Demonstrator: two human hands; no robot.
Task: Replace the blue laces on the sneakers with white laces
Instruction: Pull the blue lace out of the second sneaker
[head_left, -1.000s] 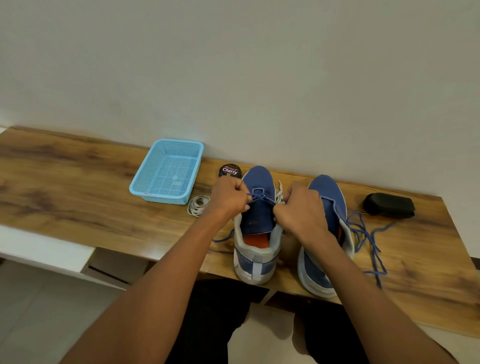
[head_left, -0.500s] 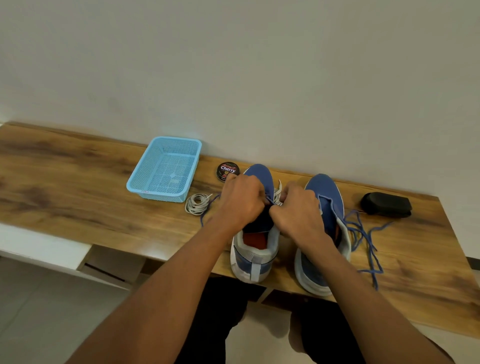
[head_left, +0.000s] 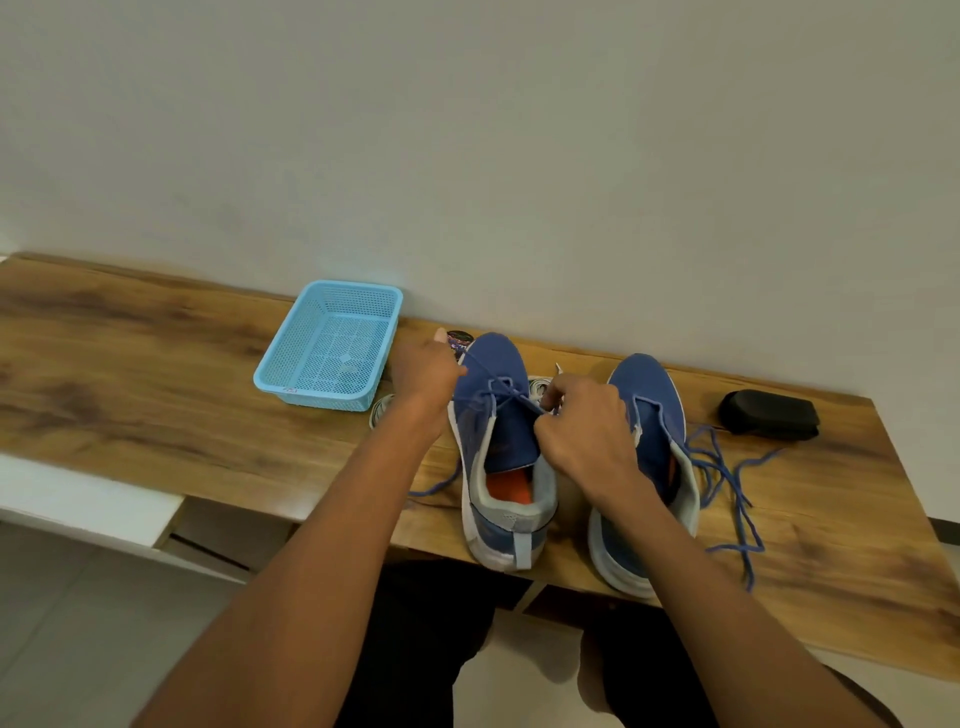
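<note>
Two blue sneakers stand on the wooden table, heels toward me. The left sneaker (head_left: 498, 415) still has a blue lace (head_left: 493, 389) through its front eyelets. My left hand (head_left: 423, 376) pinches one end of that lace at the shoe's left side. At the right side my right hand (head_left: 584, 423) pinches the other end. The right sneaker (head_left: 649, 415) has no lace in it. Its loose blue lace (head_left: 727, 478) lies tangled on the table to the right. Coiled white laces (head_left: 382, 408) peek out behind my left wrist and another coil (head_left: 537, 387) between the shoes.
A light blue mesh basket (head_left: 332, 345) sits left of the shoes near the wall. A round polish tin (head_left: 460, 340) is partly hidden behind my left hand. A black case (head_left: 769, 413) lies at the far right. The table's front edge (head_left: 311, 512) runs just below the heels.
My left hand has pulled away to the left and back, drawing the blue lace out taut across the left sneaker. My right hand stayed at the shoe's right side.
</note>
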